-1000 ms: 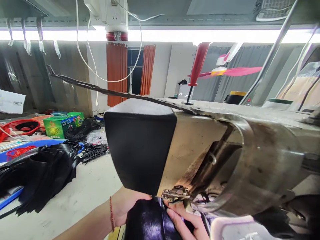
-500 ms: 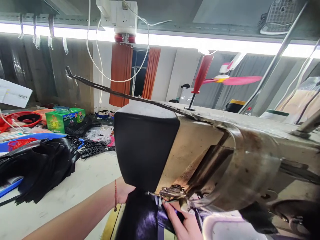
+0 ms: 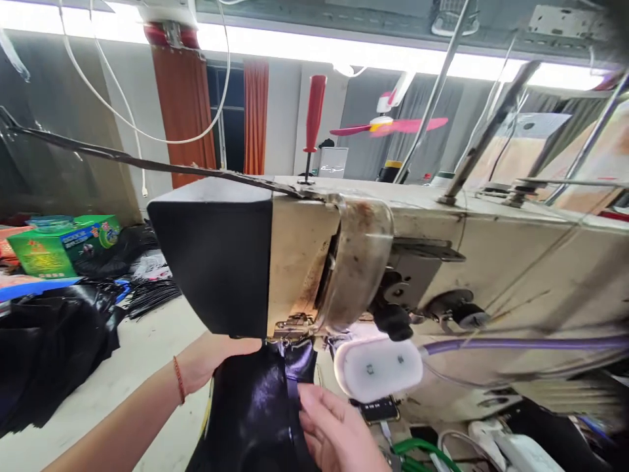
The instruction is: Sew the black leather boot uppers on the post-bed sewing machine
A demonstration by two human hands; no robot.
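Note:
A glossy black leather-like piece (image 3: 246, 406) runs under the presser foot area of a sewing machine (image 3: 309, 262), with a seam line down its length. My right hand (image 3: 339, 419) pinches its right edge between thumb and curled fingers, below the needle area. At the piece's far left side rests my left hand (image 3: 221, 357), a red cord bracelet on its wrist. Its thumb is stretched out over the black material; the other fingers are hidden by the machine's black end cover (image 3: 211, 262).
A white oval lamp (image 3: 378, 368) glows right of the needle area. A red screwdriver (image 3: 314, 115) stands upright on top of the machine. Black pieces (image 3: 49, 347) are heaped at left near a green box (image 3: 63, 246). A phone (image 3: 379, 410) lies below the lamp.
The view has swung right, showing more of the machine. My right hand has come nearer, away from the needle, and pinches the black piece lower along its edge. My left hand stays beside the piece.

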